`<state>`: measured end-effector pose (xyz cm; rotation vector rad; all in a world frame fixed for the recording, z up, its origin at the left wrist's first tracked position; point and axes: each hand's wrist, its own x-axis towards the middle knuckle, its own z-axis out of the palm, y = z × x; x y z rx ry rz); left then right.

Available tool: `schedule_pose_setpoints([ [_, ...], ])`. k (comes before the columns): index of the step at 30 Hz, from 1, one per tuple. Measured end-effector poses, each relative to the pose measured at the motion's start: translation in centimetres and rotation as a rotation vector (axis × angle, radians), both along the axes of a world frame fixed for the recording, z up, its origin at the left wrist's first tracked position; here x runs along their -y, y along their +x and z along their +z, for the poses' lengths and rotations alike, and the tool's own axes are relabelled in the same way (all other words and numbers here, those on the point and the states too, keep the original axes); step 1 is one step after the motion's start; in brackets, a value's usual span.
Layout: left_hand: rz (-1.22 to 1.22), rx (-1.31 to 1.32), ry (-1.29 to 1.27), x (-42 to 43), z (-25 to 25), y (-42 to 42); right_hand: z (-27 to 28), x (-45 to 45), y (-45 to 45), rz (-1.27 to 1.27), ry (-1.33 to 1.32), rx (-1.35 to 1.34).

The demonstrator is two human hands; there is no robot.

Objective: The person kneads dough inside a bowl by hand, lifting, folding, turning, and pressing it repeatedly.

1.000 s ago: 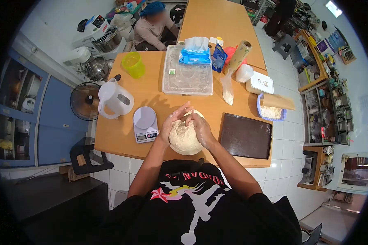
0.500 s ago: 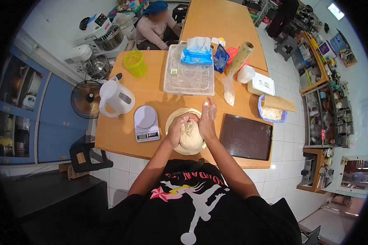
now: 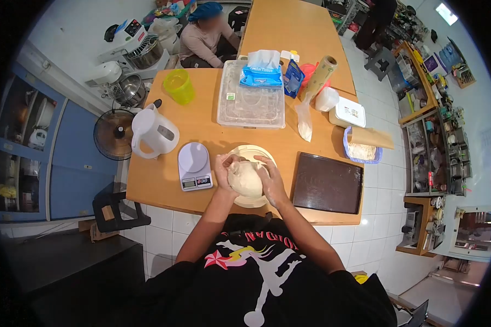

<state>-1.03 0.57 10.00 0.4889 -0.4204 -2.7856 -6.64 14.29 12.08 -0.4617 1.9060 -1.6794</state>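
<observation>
A pale ball of dough (image 3: 246, 180) is held over a round cream-coloured bowl (image 3: 251, 202) near the table's front edge. My left hand (image 3: 225, 173) is wrapped round the dough's left side. On its right side, my right hand (image 3: 270, 182) curls its fingers over the top of the dough. To the left of the bowl lies a white kitchen scale (image 3: 195, 166). A dark rectangular tray (image 3: 328, 183) is on the right.
Behind the bowl stands a clear lidded box (image 3: 251, 103) bearing a tissue pack (image 3: 261, 75). A kettle (image 3: 155, 132) and a green cup (image 3: 179, 87) are at the left. A purple flour tub (image 3: 362, 151) sits right. A person (image 3: 206, 41) sits behind the table.
The dough has turned and shifted slightly to the left. My right hand, which was stretched out beside the dough, has come down and closed round it.
</observation>
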Motion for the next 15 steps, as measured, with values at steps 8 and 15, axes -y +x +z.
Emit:
schedule_pose_setpoints([
  [8,0.070,0.417,-1.017,0.4,1.4,-0.6,0.7,0.6,-2.9,-0.179,0.055,0.360],
  [15,0.020,0.472,-1.270,-1.0,1.2,-0.4,0.8,1.0,-0.7,-0.243,0.065,0.091],
])
